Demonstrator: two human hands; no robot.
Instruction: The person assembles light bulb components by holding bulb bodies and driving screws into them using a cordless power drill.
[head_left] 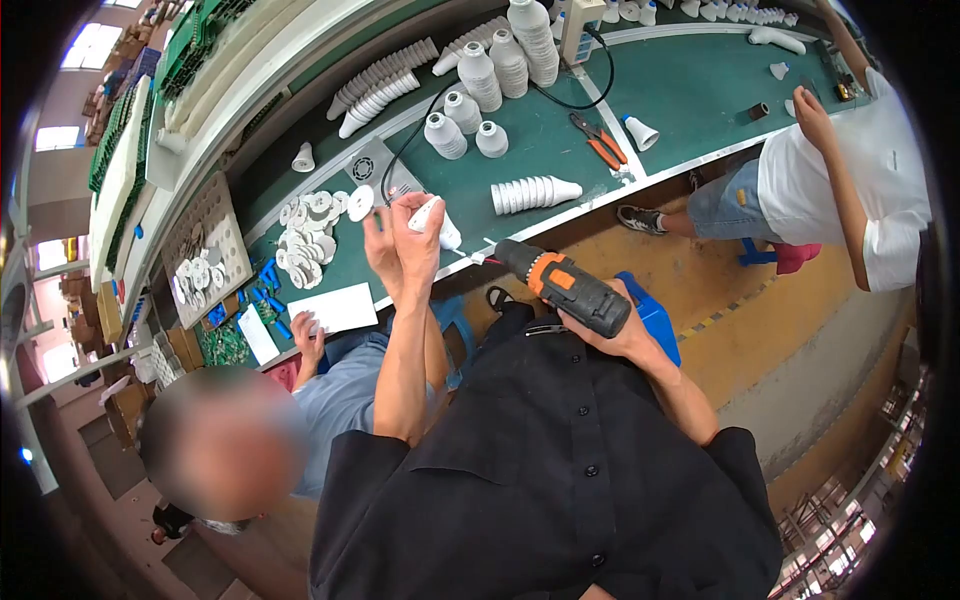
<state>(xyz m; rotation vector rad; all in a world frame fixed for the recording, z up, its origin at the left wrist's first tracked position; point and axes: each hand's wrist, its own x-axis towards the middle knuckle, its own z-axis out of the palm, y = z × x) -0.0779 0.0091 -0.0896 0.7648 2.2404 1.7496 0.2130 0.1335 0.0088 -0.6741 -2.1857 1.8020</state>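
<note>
My left hand (412, 255) is raised over the edge of the green bench, fingers closed around a small white plastic piece (425, 214). Just right of it another white cone-shaped part (449, 236) shows, partly hidden by my fingers. In my right hand (622, 328) is a black and orange cordless drill (565, 288), its nose pointing left toward the bench edge. A second person's forearm (436, 355) lies behind mine, with its hand hidden. A white disc (361, 203) sits left of my left fingers.
White discs (308, 235) lie piled on the bench (540, 130). White housings (480, 75) stand in stacks behind, near orange-handled pliers (600, 142). A co-worker's hand (309, 338) is beside a white sheet (335, 309). Another person (835, 170) stands at the right.
</note>
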